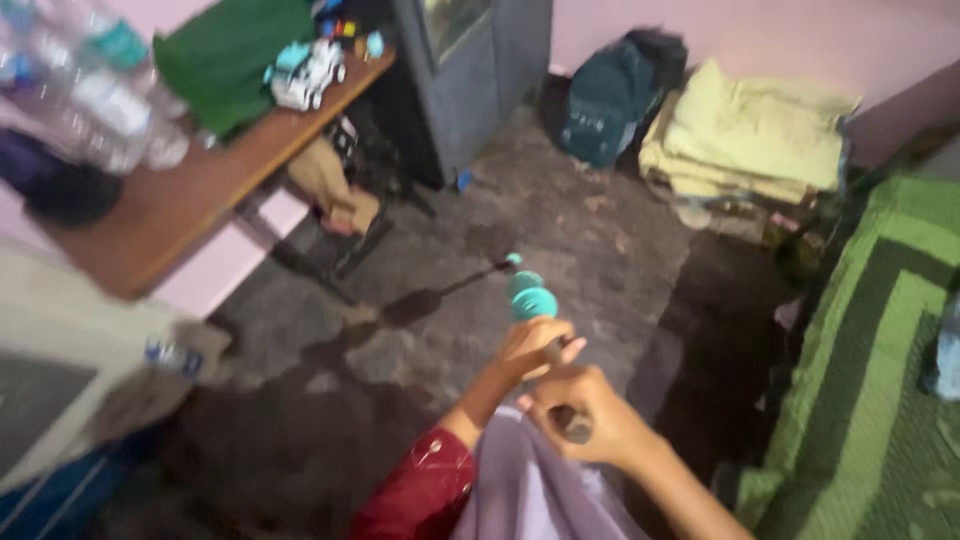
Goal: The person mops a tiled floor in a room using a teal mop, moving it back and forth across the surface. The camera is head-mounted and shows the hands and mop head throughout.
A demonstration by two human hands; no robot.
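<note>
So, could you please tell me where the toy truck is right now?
In the head view, the white and teal toy truck sits at the upper left, on the wooden table beside a green cloth, far from both hands.

Both hands meet low in the middle: the left hand (pixel 530 350) grips the grey mop handle (pixel 560 385) ahead of the right hand (pixel 590 415), and the teal plastic fittings (pixel 530 295) sit just beyond them over the grey stone floor (pixel 590 230). The brown wooden desk (pixel 190 195) stands to the left, carrying clear plastic bottles (pixel 90 90) and a white toy truck (pixel 305 72). Folded yellow blankets (pixel 750 135) lie far right, behind the green patterned bedspread (pixel 880 350).
</note>
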